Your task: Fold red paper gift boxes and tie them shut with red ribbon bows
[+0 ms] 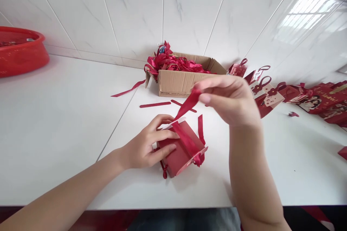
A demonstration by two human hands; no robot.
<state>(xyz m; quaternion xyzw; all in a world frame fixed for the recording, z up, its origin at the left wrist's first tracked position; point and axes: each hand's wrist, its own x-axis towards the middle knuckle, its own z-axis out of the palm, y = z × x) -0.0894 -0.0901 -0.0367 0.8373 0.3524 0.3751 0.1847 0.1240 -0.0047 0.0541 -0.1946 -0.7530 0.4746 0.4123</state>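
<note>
A small red gift box [177,153] lies on the white table, a red cord with a knot at its left side. My left hand [159,140] holds it, with the thumb and fingers across its top and far left edge. Between thumb and fingertips, my right hand [230,95] pinches a red ribbon [188,104] and pulls it up taut above the box. The same colour of ribbon crosses the top of the box and bunches at its right edge, where a loose tail stands up. A white flap shows at the far edge.
Behind the box stands a cardboard carton [176,81] heaped with red ribbons. Two flat red strips [155,105] lie before it. Several decorated gift boxes [271,95] with looped handles stand at the right. A red plastic basket [24,56] is at far left, near the tiled wall.
</note>
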